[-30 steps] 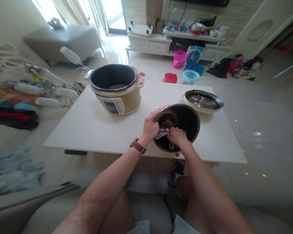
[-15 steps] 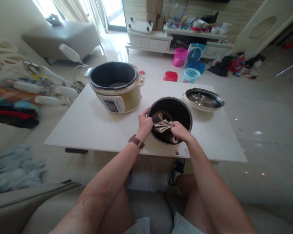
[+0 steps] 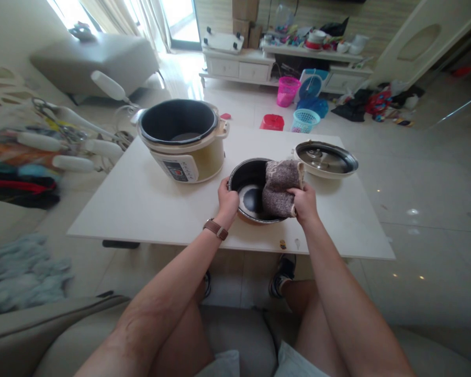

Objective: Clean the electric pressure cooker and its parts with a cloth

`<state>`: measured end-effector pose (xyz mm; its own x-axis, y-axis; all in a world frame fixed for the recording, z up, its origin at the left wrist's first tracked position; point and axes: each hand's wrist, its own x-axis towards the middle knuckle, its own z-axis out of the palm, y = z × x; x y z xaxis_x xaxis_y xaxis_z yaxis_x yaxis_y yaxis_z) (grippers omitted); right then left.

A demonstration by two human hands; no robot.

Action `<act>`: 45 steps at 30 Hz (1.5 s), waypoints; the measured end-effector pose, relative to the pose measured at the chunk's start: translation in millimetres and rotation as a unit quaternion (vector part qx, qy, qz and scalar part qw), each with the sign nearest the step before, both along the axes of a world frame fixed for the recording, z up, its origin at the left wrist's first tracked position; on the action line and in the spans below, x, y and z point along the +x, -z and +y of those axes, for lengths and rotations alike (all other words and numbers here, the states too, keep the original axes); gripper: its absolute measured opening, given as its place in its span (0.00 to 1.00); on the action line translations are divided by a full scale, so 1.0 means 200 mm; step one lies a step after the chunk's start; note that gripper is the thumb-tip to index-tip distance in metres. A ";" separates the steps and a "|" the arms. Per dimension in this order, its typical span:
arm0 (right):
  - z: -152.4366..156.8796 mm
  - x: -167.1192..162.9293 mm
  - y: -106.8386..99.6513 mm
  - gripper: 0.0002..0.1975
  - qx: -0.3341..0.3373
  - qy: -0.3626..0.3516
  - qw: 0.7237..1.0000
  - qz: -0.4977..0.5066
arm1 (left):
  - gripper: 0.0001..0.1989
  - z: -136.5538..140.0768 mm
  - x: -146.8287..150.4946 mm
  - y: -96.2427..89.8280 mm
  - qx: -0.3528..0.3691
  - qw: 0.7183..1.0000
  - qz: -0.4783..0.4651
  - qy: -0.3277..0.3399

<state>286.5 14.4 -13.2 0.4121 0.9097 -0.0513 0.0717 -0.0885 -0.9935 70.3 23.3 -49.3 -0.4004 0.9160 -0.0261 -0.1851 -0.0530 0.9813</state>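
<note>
My left hand is closed on the left rim of a dark inner pot, which stands on the white table. In my right hand is a folded brown-grey cloth, held over the right rim and covering part of the pot's mouth. Past the cloth's left edge the pot's dark base and a pale ring inside show. To the left stands the pressure cooker body, open at the top, with a control panel in front. Its lid lies upturned beyond my right hand.
The white table has two small stickers near its front edge. Beyond it on the floor are a red stool, a light-blue basket and a pink basket. White-handled items stand at the left.
My right hand has lifted the cloth from inside the pot up to its right rim. The pot has tilted, showing more of its base. My left hand keeps its hold.
</note>
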 end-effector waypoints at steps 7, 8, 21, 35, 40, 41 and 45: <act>0.01 0.01 -0.03 0.16 0.024 0.041 0.994 0.096 | 0.29 -0.01 0.02 0.08 -0.057 0.997 0.043 0.032; 0.01 0.01 -0.03 0.16 0.028 0.042 0.994 0.097 | 0.30 -0.01 0.01 0.06 -0.049 0.995 0.074 0.034; 0.06 0.07 -0.04 0.14 0.103 0.171 0.949 0.242 | 0.11 -0.15 -0.14 -0.18 0.189 0.694 0.567 0.401; 0.02 0.26 -0.08 0.26 0.291 0.287 0.912 -0.019 | 0.30 -0.03 -0.10 -0.29 0.126 0.943 0.291 0.098; -0.12 0.10 -0.13 0.17 0.229 0.149 0.933 -0.232 | 0.35 0.01 -0.12 -0.27 0.124 0.968 0.201 0.089; -0.15 0.07 -0.14 0.14 0.210 0.088 0.934 -0.276 | 0.35 0.02 -0.12 -0.26 0.124 0.969 0.192 0.094; -0.20 -0.01 -0.20 0.13 0.193 -0.090 0.895 -0.392 | 0.34 0.03 -0.12 -0.22 0.110 0.971 0.179 0.110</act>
<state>283.6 -25.9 27.3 0.0298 0.8522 0.5224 0.7383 0.3335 -0.5862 45.8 28.6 -4.5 -0.1418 0.9478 0.2857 0.1359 -0.2673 0.9540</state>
